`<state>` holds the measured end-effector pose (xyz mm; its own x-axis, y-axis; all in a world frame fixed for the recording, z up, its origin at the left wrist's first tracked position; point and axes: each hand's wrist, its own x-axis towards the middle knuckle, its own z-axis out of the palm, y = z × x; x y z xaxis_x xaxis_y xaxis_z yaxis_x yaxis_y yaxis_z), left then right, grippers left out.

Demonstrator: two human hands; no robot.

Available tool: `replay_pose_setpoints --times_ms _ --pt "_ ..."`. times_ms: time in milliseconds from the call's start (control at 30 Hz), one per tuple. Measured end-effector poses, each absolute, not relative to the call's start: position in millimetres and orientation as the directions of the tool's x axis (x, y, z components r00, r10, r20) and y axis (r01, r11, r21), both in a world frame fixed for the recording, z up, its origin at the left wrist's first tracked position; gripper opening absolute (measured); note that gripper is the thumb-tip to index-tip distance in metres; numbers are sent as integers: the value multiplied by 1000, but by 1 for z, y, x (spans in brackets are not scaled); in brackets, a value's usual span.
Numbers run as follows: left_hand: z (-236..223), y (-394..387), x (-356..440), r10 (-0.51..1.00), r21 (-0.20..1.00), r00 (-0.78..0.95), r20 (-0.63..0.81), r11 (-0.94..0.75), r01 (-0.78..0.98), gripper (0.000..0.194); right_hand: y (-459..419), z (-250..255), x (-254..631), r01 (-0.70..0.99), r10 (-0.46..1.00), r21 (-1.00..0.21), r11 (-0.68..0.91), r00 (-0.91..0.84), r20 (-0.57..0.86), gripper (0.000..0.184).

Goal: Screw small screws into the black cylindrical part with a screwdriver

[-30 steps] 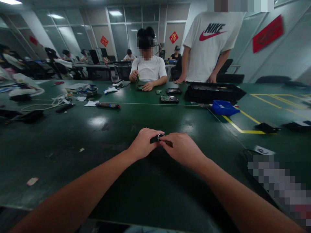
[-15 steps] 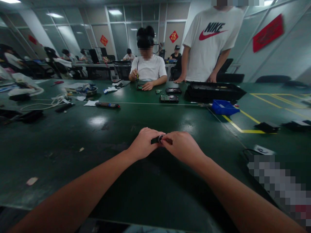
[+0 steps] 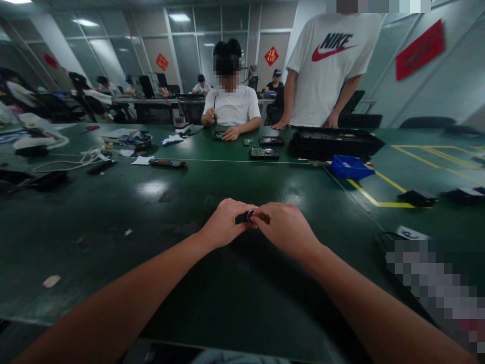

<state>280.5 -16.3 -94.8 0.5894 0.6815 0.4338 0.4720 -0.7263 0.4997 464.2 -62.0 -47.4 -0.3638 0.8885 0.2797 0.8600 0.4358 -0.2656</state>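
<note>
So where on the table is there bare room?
Between the left hand and red-tipped tool, between the right hand and blue bin, and between the forearms. Crowded: far left around the cable, far middle around the circuit board.

One head-worn view covers the scene. The camera looks from above the near edge of a broad, dark-green, flat-topped table (image 3: 94,217), facing forward and slightly down. The bare left hand (image 3: 223,222) and bare right hand (image 3: 286,225) appear close, between that edge and the far one. The wide field takes in both, reaching beyond the table's far edge to a glass-panelled, pale-framed partition wall (image 3: 183,56). Upright lines lean at the sides.
</note>
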Motion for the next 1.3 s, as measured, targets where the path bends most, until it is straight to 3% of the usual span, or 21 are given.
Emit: replay_pose_setpoints --times_ms 200,400,567,833,1033,1300 --pt "-92 -19 279 689 498 598 411 -718 486 33 -63 -44 465 881 940 -369 295 -199 276 8" --pt "-91 -20 280 680 508 618 394 -722 470 37 -58 -48 468 784 976 -588 197 -100 194 16" --pt "-91 -20 279 720 558 557 414 -684 470 37 -56 -42 474 631 956 -737 242 -24 293 26" --pt "-94 -18 275 835 705 394 385 -541 459 40 -58 -33 479 653 896 -672 349 -23 443 26" --pt "-96 -14 271 861 780 358 362 -490 389 40 -64 -34 475 428 834 -788 443 124 537 25" --pt "-98 -12 271 854 782 375 361 -496 376 42 -64 -42 473 465 812 -735 494 56 581 23"
